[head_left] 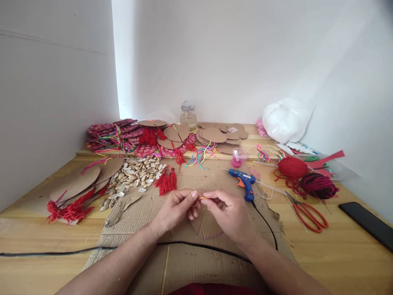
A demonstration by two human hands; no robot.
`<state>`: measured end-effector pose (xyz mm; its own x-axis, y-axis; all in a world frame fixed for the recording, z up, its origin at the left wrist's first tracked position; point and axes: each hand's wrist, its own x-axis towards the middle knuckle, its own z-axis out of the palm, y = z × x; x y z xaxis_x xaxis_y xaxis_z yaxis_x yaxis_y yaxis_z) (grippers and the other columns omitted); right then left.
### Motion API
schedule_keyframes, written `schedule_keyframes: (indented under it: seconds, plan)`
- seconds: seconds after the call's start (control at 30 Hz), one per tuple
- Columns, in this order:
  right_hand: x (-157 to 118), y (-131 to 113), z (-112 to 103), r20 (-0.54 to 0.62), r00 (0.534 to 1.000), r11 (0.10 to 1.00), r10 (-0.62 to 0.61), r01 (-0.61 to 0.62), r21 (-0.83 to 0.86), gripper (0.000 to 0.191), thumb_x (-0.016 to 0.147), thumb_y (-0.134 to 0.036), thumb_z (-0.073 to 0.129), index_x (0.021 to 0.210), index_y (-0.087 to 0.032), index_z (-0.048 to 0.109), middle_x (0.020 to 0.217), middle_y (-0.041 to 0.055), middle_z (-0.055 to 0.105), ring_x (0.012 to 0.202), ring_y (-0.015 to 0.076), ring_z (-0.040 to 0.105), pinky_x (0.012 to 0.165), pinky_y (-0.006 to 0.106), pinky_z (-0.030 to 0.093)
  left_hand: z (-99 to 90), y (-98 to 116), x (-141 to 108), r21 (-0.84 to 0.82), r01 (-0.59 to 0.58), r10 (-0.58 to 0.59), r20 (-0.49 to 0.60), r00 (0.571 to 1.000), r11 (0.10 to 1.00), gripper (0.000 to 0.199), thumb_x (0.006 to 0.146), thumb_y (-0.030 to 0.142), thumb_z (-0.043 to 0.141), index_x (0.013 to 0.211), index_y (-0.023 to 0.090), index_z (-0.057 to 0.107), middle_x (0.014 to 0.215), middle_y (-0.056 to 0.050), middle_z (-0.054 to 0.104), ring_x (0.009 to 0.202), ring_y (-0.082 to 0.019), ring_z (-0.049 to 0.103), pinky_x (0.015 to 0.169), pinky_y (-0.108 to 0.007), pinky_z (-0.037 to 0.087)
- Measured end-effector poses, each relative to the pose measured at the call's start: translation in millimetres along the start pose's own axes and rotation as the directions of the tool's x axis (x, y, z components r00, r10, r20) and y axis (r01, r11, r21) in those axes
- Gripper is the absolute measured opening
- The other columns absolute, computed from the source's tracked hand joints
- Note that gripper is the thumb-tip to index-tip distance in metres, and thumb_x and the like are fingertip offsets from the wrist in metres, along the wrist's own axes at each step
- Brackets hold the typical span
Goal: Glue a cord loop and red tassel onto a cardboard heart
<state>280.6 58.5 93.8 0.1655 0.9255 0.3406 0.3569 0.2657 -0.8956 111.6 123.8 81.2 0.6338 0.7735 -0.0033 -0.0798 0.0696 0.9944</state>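
Note:
My left hand (pixel 178 208) and my right hand (pixel 226 209) meet over the cardboard sheet (pixel 144 217). Each pinches a thin yellow cord (pixel 203 198) between thumb and fingers, and a short stretch of it shows in the gap. Below them a dark pinkish strand (pixel 204 238) curves over the cardboard, partly hidden by the hands. To the right of my right hand lies a blue glue gun (pixel 245 181). Left of my left hand are a red tassel (pixel 166 181) and a heap of peanut shells (pixel 135 174).
A black cable (pixel 196 244) crosses beneath my forearms. Cardboard discs (pixel 211 135), pink braided pieces (pixel 115 131) and a glass jar (pixel 188 116) line the back. At right are red yarn (pixel 292 168), orange-handled scissors (pixel 310 216) and a black phone (pixel 368 224).

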Motion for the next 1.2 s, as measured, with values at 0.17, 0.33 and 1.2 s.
schedule_keyframes:
  seconds: [0.17, 0.33, 1.2]
  plan:
    - [4, 0, -7, 0.055, 0.994, 0.989, 0.092, -0.097, 0.109, 0.008, 0.087, -0.031, 0.073, 0.088, -0.025, 0.078, 0.078, 0.0024, 0.077, 0.066, 0.0172, 0.068, 0.062, 0.031, 0.053, -2.0, 2, 3, -0.073, 0.015, -0.017, -0.029, 0.999, 0.997, 0.046, 0.089, 0.055, 0.067, 0.097, 0.011, 0.075, 0.084, -0.009, 0.071, 0.066, -0.015, 0.066, 0.049, -0.020, 0.052]
    - [7, 4, -11, 0.158, 0.962, 0.941, 0.221, -0.253, 0.225, 0.015, 0.088, -0.037, 0.074, 0.087, -0.023, 0.076, 0.063, -0.0013, 0.069, 0.049, 0.0102, 0.054, 0.045, 0.024, 0.041, -4.3, 2, 6, -0.234, 0.130, -0.112, 0.088, 0.990, 0.964, 0.051, 0.085, 0.052, 0.073, 0.120, 0.014, 0.072, 0.102, -0.014, 0.074, 0.078, -0.019, 0.072, 0.055, -0.021, 0.057]
    - [11, 9, -6, 0.270, 0.878, 0.805, 0.397, -0.474, 0.358, 0.025, 0.078, -0.042, 0.082, 0.078, -0.019, 0.071, 0.054, -0.0018, 0.061, 0.044, 0.0077, 0.041, 0.039, 0.021, 0.024, 3.8, 7, 2, 0.211, -0.227, 0.259, -0.142, 0.955, 0.951, 0.022, 0.079, 0.030, 0.082, 0.098, 0.019, 0.081, 0.089, -0.007, 0.078, 0.080, -0.017, 0.071, 0.074, -0.027, 0.053]
